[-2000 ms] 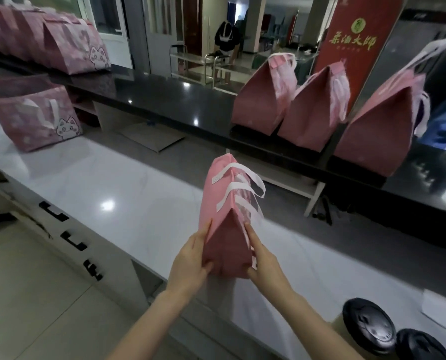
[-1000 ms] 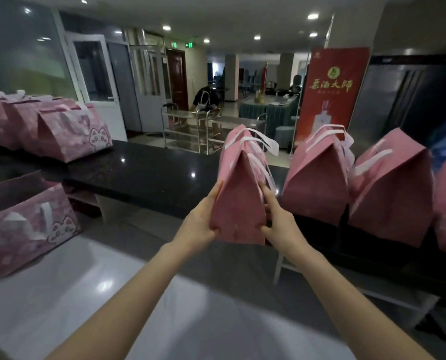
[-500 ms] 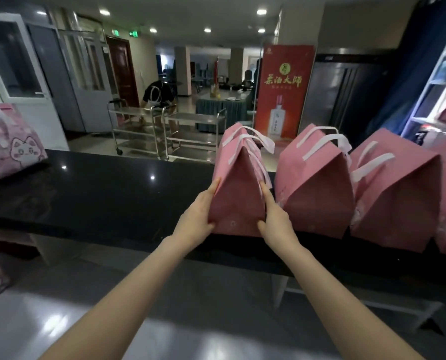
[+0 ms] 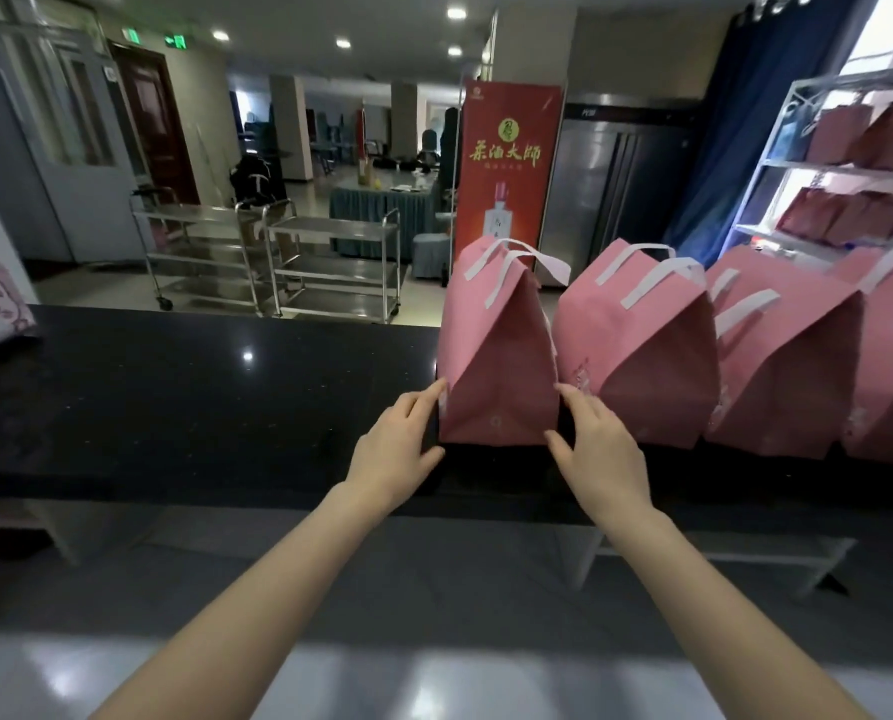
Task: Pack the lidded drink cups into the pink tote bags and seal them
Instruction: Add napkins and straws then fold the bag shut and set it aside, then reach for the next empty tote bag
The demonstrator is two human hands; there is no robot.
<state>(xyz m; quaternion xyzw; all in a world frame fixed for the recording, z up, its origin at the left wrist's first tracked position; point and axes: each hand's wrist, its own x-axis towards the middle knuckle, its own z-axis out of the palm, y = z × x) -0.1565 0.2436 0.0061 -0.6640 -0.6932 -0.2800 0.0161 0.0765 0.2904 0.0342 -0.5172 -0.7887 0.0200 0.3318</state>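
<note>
Reading 茶酒大師, red banner, pink tote bag

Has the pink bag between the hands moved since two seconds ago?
Yes. The pink bag went from above the white worktop forward onto the black counter; it stands just left of the neighbouring bag, left hand and right hand flanking it.

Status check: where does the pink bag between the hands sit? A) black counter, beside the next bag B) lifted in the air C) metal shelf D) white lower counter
A: the pink tote bag stands on the black counter, close beside the neighbouring bag, left hand and right hand at its sides.
</note>
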